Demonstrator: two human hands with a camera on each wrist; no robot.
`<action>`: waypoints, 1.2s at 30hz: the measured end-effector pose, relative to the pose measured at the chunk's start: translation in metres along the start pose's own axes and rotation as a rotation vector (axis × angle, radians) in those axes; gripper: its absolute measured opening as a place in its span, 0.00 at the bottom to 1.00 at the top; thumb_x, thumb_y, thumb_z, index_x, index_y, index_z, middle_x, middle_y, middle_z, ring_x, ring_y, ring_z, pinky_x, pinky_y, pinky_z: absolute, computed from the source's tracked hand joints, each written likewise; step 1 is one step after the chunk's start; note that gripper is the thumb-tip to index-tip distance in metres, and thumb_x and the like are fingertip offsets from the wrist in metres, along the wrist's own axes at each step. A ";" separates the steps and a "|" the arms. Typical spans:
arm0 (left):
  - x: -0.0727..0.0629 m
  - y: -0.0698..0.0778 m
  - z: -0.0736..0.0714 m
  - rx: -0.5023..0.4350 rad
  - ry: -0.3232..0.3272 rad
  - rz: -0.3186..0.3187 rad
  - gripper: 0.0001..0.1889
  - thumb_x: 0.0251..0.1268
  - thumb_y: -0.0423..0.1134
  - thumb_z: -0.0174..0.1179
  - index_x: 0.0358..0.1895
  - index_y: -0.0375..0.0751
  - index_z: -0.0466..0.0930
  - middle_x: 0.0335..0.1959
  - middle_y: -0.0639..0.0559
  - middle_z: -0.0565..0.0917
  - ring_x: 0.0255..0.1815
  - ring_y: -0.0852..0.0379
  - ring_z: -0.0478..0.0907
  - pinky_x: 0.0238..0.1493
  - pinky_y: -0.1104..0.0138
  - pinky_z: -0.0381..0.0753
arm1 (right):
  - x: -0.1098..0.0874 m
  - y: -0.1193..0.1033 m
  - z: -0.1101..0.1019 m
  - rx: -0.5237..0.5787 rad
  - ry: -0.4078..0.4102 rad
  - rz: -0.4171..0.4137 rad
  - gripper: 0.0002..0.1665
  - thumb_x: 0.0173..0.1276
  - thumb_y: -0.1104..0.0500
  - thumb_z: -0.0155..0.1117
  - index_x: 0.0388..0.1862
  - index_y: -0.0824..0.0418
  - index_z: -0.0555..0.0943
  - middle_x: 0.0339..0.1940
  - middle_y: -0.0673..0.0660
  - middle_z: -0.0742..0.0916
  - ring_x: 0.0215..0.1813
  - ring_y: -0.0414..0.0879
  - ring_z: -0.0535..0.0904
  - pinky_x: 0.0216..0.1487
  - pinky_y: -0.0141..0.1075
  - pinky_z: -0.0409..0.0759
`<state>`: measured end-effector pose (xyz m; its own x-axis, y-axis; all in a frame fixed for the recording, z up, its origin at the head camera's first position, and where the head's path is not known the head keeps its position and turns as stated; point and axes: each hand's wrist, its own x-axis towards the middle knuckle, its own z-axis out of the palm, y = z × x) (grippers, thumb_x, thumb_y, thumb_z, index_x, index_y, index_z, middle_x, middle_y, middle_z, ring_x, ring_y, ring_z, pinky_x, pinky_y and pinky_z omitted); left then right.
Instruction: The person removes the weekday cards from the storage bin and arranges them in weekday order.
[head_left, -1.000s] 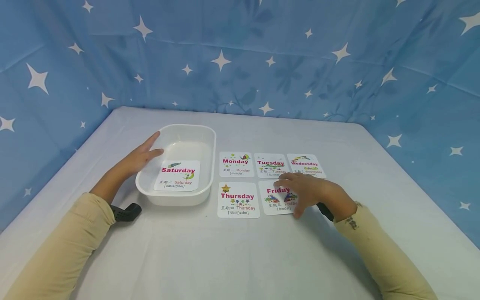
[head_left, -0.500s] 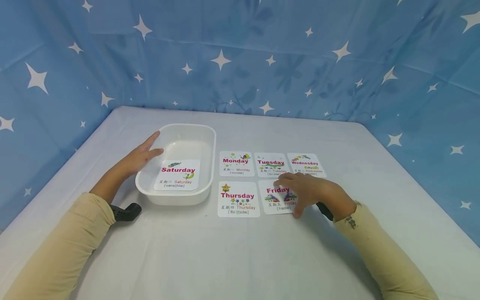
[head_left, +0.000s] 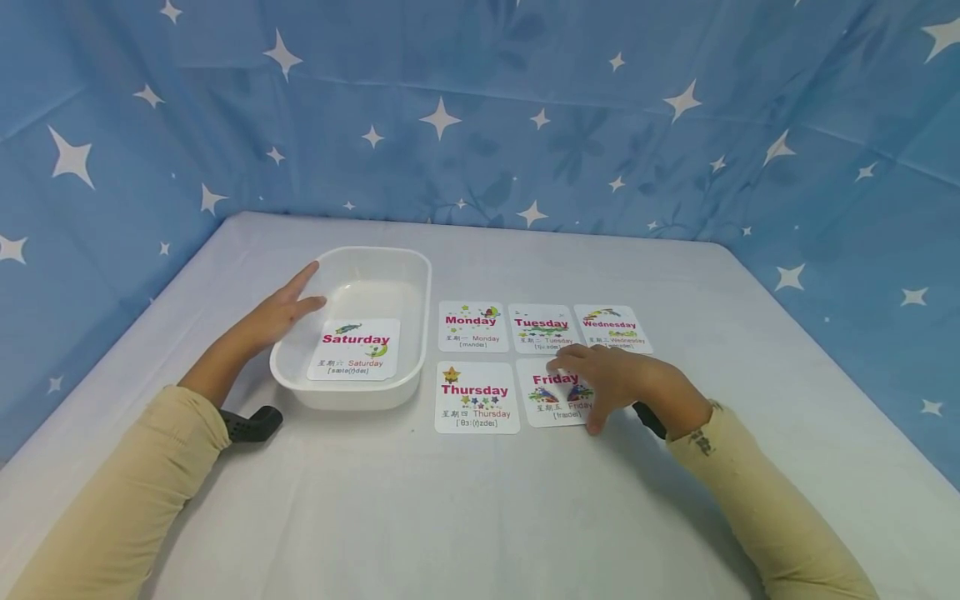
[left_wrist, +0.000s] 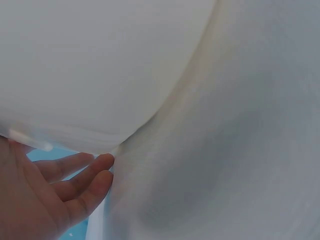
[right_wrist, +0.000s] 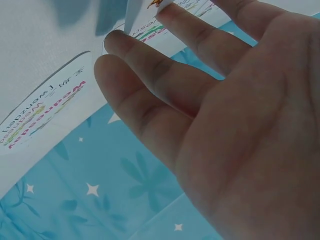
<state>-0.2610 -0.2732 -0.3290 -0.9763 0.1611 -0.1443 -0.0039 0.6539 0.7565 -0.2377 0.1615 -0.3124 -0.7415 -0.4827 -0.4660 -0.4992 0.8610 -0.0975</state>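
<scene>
My left hand (head_left: 272, 321) holds the left rim of a white plastic basin (head_left: 426, 333), thumb over the inside. In the left wrist view, fingers (left_wrist: 82, 197) lie loosely bent against the basin's outer wall; the thumb is hidden. A Saturday card (head_left: 352, 352) lies inside, at the basin's near end. My right hand (head_left: 633, 385) grips the Friday card (head_left: 551, 407), its thumb at the lower right edge and its fingers at the top. The hand hides that card's right side. Fingertips (right_wrist: 117, 42) meet a raised card edge in the right wrist view.
Monday (head_left: 472, 327), Tuesday (head_left: 542, 325) and Wednesday (head_left: 609, 323) cards lie in a row right of the basin. Below Monday lies the Thursday card (head_left: 476, 398). A white cloth covers the table (head_left: 420, 517); a blue star-patterned curtain (head_left: 480, 150) stands behind.
</scene>
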 end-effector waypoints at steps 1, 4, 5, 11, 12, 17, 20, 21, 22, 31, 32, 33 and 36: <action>0.000 0.000 0.000 -0.001 0.000 0.000 0.36 0.71 0.47 0.38 0.72 0.51 0.24 0.73 0.44 0.30 0.73 0.39 0.28 0.67 0.39 0.34 | 0.000 0.000 0.000 -0.002 0.001 -0.011 0.51 0.41 0.53 0.77 0.66 0.51 0.63 0.69 0.56 0.64 0.62 0.56 0.66 0.60 0.54 0.68; -0.002 -0.001 0.001 -0.004 0.000 0.001 0.36 0.71 0.47 0.38 0.72 0.51 0.24 0.73 0.44 0.30 0.73 0.38 0.29 0.67 0.39 0.34 | 0.000 -0.002 -0.001 0.000 -0.002 -0.018 0.50 0.42 0.53 0.77 0.66 0.52 0.64 0.69 0.56 0.65 0.60 0.54 0.68 0.59 0.52 0.69; -0.002 -0.001 0.001 -0.006 0.001 0.002 0.36 0.71 0.47 0.38 0.72 0.51 0.24 0.73 0.44 0.30 0.73 0.38 0.29 0.67 0.39 0.34 | 0.000 -0.002 -0.001 -0.001 -0.004 -0.019 0.50 0.42 0.53 0.77 0.65 0.52 0.64 0.69 0.56 0.65 0.59 0.54 0.68 0.59 0.52 0.69; -0.001 -0.001 0.001 -0.011 0.007 0.002 0.36 0.71 0.47 0.38 0.72 0.50 0.24 0.74 0.44 0.30 0.73 0.39 0.28 0.67 0.39 0.33 | 0.000 -0.001 -0.002 -0.010 -0.014 -0.027 0.50 0.43 0.54 0.77 0.66 0.52 0.64 0.69 0.57 0.64 0.61 0.55 0.67 0.60 0.53 0.68; -0.001 -0.001 0.001 -0.009 0.007 0.001 0.36 0.71 0.47 0.38 0.72 0.50 0.24 0.74 0.44 0.30 0.73 0.39 0.28 0.67 0.39 0.33 | 0.000 -0.001 -0.002 -0.011 -0.015 -0.031 0.50 0.43 0.54 0.77 0.66 0.53 0.64 0.70 0.57 0.64 0.61 0.56 0.67 0.60 0.53 0.68; 0.001 -0.001 0.001 0.003 -0.001 -0.006 0.36 0.71 0.48 0.38 0.72 0.50 0.24 0.73 0.44 0.29 0.73 0.38 0.28 0.67 0.39 0.34 | 0.000 0.000 -0.002 -0.013 -0.018 -0.031 0.50 0.43 0.54 0.76 0.66 0.53 0.63 0.70 0.57 0.64 0.62 0.56 0.67 0.59 0.52 0.68; 0.001 -0.002 0.001 0.007 -0.003 -0.011 0.36 0.72 0.48 0.37 0.71 0.50 0.23 0.73 0.44 0.29 0.73 0.38 0.28 0.67 0.38 0.34 | -0.001 0.000 -0.003 -0.009 -0.017 -0.030 0.50 0.43 0.54 0.76 0.67 0.53 0.63 0.70 0.57 0.64 0.63 0.56 0.66 0.59 0.52 0.68; 0.001 -0.001 0.001 0.008 -0.002 -0.012 0.36 0.72 0.48 0.37 0.71 0.50 0.23 0.73 0.44 0.29 0.73 0.38 0.28 0.67 0.38 0.34 | -0.001 0.000 -0.003 -0.006 -0.017 -0.030 0.50 0.43 0.54 0.76 0.67 0.53 0.63 0.70 0.57 0.64 0.64 0.57 0.65 0.60 0.53 0.68; 0.001 -0.001 0.001 0.009 0.000 -0.013 0.36 0.71 0.48 0.37 0.71 0.50 0.23 0.73 0.44 0.29 0.73 0.38 0.28 0.67 0.39 0.34 | -0.001 -0.001 -0.003 -0.006 -0.017 -0.029 0.50 0.43 0.54 0.76 0.67 0.53 0.63 0.70 0.57 0.64 0.65 0.57 0.64 0.60 0.53 0.67; -0.001 0.000 0.001 0.014 0.009 -0.014 0.37 0.71 0.49 0.38 0.72 0.51 0.24 0.74 0.44 0.30 0.73 0.38 0.29 0.67 0.38 0.34 | 0.000 -0.001 -0.004 -0.016 -0.011 -0.039 0.51 0.43 0.55 0.77 0.67 0.54 0.63 0.71 0.59 0.63 0.70 0.60 0.57 0.64 0.56 0.63; 0.000 0.000 0.001 0.013 0.008 -0.014 0.37 0.71 0.49 0.38 0.72 0.51 0.24 0.74 0.43 0.30 0.73 0.38 0.29 0.67 0.38 0.34 | 0.000 0.000 -0.003 -0.018 -0.011 -0.039 0.51 0.43 0.55 0.77 0.67 0.54 0.63 0.71 0.59 0.62 0.70 0.60 0.57 0.64 0.56 0.63; 0.000 0.000 0.001 0.013 0.006 -0.013 0.36 0.71 0.49 0.38 0.72 0.50 0.24 0.73 0.43 0.30 0.73 0.37 0.29 0.67 0.38 0.35 | 0.000 0.000 -0.003 -0.019 -0.011 -0.040 0.51 0.43 0.55 0.77 0.67 0.54 0.63 0.71 0.59 0.62 0.70 0.60 0.57 0.64 0.56 0.63; 0.001 -0.001 0.001 0.006 -0.002 -0.013 0.36 0.71 0.48 0.38 0.72 0.51 0.23 0.73 0.43 0.30 0.73 0.37 0.30 0.67 0.39 0.36 | 0.000 0.000 -0.003 -0.027 -0.010 -0.036 0.51 0.43 0.54 0.77 0.67 0.54 0.63 0.72 0.58 0.62 0.70 0.61 0.56 0.64 0.56 0.62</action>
<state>-0.2622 -0.2725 -0.3305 -0.9757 0.1545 -0.1553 -0.0150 0.6600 0.7511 -0.2388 0.1607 -0.3096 -0.7184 -0.5113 -0.4716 -0.5373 0.8385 -0.0906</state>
